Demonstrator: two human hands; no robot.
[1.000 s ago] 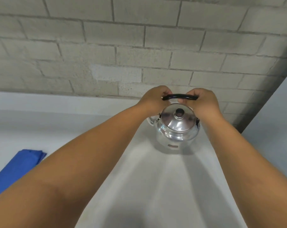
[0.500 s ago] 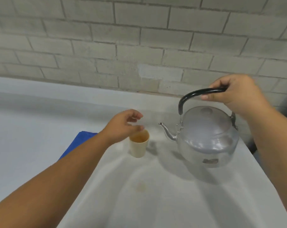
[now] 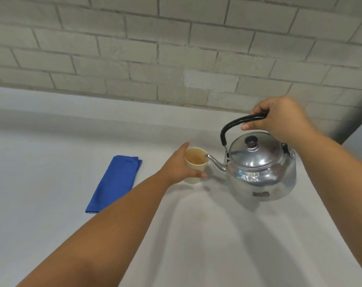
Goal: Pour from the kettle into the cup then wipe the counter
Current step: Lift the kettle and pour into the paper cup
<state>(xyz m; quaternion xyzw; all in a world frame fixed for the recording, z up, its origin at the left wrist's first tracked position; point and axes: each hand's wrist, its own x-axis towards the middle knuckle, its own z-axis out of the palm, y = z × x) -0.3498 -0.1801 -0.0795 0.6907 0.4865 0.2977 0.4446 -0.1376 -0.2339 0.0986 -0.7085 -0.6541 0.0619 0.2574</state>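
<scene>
A shiny metal kettle [image 3: 260, 170] with a black handle and a lidded top hangs just above the white counter [image 3: 196, 235]. My right hand [image 3: 279, 117] is closed around its handle. The spout tip sits over the rim of a small cream paper cup [image 3: 195, 162], which holds some brownish liquid. My left hand [image 3: 178, 166] wraps the cup's left side, thumb across its front. A folded blue cloth [image 3: 115, 181] lies flat on the counter left of the cup.
A grey brick wall [image 3: 176, 48] runs along the back of the counter. A dark vertical edge [image 3: 350, 123] stands at the far right, beside the kettle.
My left hand has left the kettle handle and closed on the cup. My right hand has carried the kettle so its spout reaches the cup's rim. The view has shifted, showing the whole cloth.
</scene>
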